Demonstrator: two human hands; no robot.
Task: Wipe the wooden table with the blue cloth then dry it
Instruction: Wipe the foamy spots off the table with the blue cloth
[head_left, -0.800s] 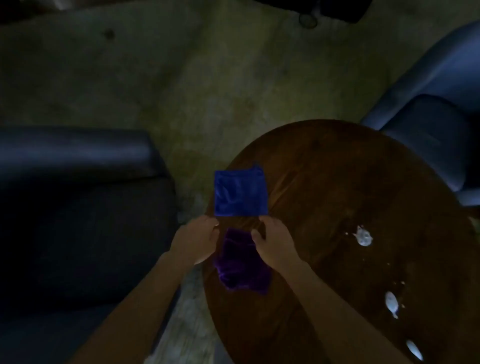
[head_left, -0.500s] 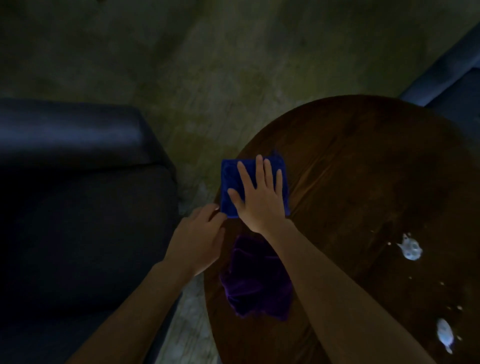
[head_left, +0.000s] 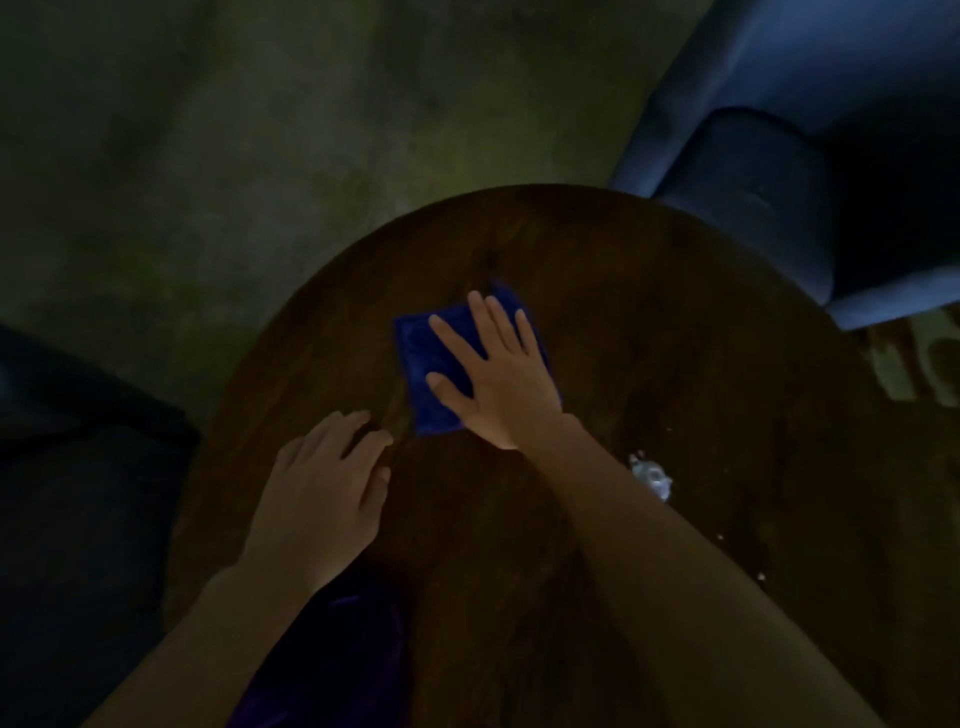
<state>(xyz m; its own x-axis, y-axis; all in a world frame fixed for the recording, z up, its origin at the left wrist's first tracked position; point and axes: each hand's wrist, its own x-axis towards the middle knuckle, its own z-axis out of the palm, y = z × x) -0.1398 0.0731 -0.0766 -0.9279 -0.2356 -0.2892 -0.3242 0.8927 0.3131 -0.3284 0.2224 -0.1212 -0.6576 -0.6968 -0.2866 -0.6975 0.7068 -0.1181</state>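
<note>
Head camera looks steeply down, close over the table (head_left: 675, 322).

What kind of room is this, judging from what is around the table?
Probably a dim living room or lounge. A round wooden table stands on a worn floor, with a blue armchair on its far right and a dark sofa on the left.

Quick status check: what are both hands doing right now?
Right hand flat on blue cloth, pressing it to the wooden table. Left hand open, resting beside it. White spill unwiped, right of the forearm.
</note>
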